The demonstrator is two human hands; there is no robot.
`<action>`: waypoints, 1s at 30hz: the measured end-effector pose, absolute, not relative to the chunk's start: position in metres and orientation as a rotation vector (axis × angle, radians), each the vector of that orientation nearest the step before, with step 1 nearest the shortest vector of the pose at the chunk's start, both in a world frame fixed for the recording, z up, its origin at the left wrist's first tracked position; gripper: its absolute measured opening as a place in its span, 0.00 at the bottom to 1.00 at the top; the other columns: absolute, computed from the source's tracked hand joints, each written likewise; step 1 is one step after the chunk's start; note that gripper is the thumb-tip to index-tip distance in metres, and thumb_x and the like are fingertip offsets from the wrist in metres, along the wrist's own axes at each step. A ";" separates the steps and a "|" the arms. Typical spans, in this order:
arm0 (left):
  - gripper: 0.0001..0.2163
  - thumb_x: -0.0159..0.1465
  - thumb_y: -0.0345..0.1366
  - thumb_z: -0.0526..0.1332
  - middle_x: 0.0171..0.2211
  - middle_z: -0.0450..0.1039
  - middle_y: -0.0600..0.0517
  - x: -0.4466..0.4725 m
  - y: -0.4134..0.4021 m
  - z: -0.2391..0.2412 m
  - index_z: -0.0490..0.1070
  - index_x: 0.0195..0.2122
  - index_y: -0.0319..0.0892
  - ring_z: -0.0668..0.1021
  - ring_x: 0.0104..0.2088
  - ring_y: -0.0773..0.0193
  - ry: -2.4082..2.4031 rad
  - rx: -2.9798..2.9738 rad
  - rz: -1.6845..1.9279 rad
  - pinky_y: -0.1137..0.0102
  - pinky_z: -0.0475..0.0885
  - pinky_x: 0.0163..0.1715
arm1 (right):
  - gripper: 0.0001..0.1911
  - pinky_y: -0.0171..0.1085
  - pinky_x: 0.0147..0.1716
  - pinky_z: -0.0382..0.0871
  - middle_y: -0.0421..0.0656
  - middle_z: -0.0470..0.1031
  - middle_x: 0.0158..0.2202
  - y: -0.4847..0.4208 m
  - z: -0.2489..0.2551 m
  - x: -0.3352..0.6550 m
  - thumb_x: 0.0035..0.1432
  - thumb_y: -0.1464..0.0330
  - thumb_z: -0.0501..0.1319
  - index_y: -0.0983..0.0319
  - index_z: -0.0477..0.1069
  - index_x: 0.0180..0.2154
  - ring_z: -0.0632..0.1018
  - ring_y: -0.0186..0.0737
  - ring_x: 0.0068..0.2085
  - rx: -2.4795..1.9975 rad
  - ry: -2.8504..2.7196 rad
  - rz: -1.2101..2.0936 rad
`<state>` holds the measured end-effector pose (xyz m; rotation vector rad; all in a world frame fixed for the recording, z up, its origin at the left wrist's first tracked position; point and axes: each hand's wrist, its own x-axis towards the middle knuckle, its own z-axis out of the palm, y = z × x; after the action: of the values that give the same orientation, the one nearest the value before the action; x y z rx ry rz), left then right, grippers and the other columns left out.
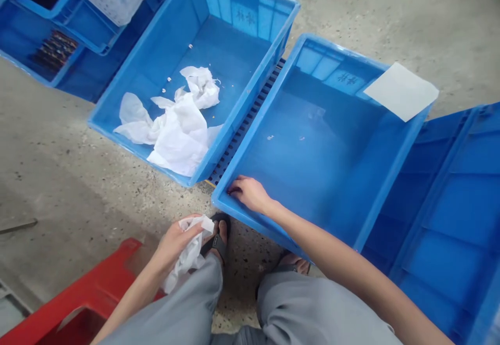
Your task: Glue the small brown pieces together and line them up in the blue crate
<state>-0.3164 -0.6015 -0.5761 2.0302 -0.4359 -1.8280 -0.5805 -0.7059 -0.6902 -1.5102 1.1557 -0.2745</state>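
Note:
My left hand [183, 238] is closed around a crumpled sheet of thin white paper [189, 256], held above my left knee. My right hand [250, 194] reaches into the near left corner of a blue plastic bin [300, 152], its fingers curled. Something small and dark shows at the fingertips, but I cannot make it out. Only a few tiny scraps show on this bin's floor. Left of it stands a second blue bin [234, 38], with crumpled white paper [182, 131] and small bits inside.
A white sheet [402, 92] lies over the right bin's far corner. Stacked blue crates [89, 22] stand at upper left, one holding dark striped pieces [57, 51]. More blue crates [449, 220] are at right. A red plastic stool [105, 277] is at lower left.

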 end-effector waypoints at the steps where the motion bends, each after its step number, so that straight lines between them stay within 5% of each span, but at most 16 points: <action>1: 0.35 0.48 0.61 0.90 0.36 0.88 0.47 -0.317 -0.601 -0.577 0.87 0.45 0.39 0.82 0.32 0.61 -0.438 2.030 -1.829 0.72 0.75 0.34 | 0.11 0.44 0.59 0.77 0.47 0.88 0.52 -0.707 -0.691 -0.580 0.68 0.77 0.73 0.56 0.91 0.44 0.87 0.51 0.53 -1.473 1.161 -0.285; 7: 0.35 0.48 0.62 0.89 0.36 0.88 0.46 -0.322 -0.604 -0.575 0.87 0.45 0.39 0.83 0.32 0.58 -0.453 2.018 -1.840 0.71 0.74 0.33 | 0.02 0.43 0.51 0.80 0.43 0.88 0.41 -0.710 -0.682 -0.600 0.67 0.65 0.77 0.56 0.89 0.39 0.85 0.46 0.43 -1.100 1.104 -0.444; 10: 0.35 0.49 0.62 0.89 0.35 0.87 0.47 -0.321 -0.607 -0.574 0.86 0.45 0.39 0.82 0.31 0.59 -0.468 2.018 -1.851 0.71 0.74 0.32 | 0.15 0.41 0.41 0.78 0.43 0.89 0.38 -0.707 -0.663 -0.618 0.64 0.53 0.80 0.57 0.88 0.42 0.82 0.41 0.35 -0.842 1.036 -0.540; 15: 0.32 0.55 0.64 0.85 0.34 0.85 0.47 -0.313 -0.612 -0.567 0.86 0.45 0.40 0.80 0.31 0.59 -0.646 2.005 -1.896 0.71 0.73 0.32 | 0.27 0.39 0.41 0.79 0.44 0.88 0.42 -0.700 -0.626 -0.637 0.57 0.45 0.85 0.57 0.87 0.44 0.80 0.36 0.35 -0.504 0.974 -0.744; 20: 0.30 0.66 0.68 0.77 0.35 0.85 0.46 -0.313 -0.623 -0.549 0.86 0.47 0.42 0.79 0.32 0.58 -0.937 1.908 -1.989 0.70 0.74 0.32 | 0.29 0.38 0.40 0.79 0.41 0.86 0.38 -0.695 -0.602 -0.643 0.49 0.46 0.90 0.57 0.88 0.42 0.79 0.35 0.35 -0.345 0.935 -0.851; 24: 0.37 0.69 0.77 0.66 0.24 0.75 0.49 -0.323 -0.641 -0.530 0.81 0.32 0.41 0.72 0.24 0.60 -1.075 1.928 -1.935 0.69 0.65 0.26 | 0.26 0.38 0.39 0.78 0.42 0.87 0.38 -0.692 -0.592 -0.646 0.50 0.49 0.92 0.57 0.90 0.41 0.79 0.35 0.34 -0.327 0.916 -0.892; 27: 0.33 0.71 0.69 0.71 0.25 0.73 0.51 -0.340 -0.662 -0.509 0.79 0.27 0.42 0.71 0.26 0.63 -1.328 1.876 -1.885 0.71 0.64 0.26 | 0.21 0.38 0.38 0.76 0.41 0.86 0.35 -0.688 -0.580 -0.646 0.55 0.51 0.89 0.56 0.92 0.42 0.79 0.37 0.35 -0.455 0.923 -0.907; 30: 0.23 0.70 0.60 0.75 0.35 0.84 0.48 -0.360 -0.680 -0.486 0.89 0.37 0.43 0.78 0.32 0.59 -1.471 1.777 -1.894 0.70 0.71 0.31 | 0.13 0.40 0.42 0.79 0.42 0.88 0.40 -0.687 -0.561 -0.644 0.64 0.54 0.85 0.53 0.93 0.43 0.82 0.39 0.39 -0.728 0.911 -0.942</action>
<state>-0.3598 -0.6800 -0.4861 1.7771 -1.4713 -1.8945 -0.6442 -0.6870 -0.5606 -0.7280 0.9115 -0.9421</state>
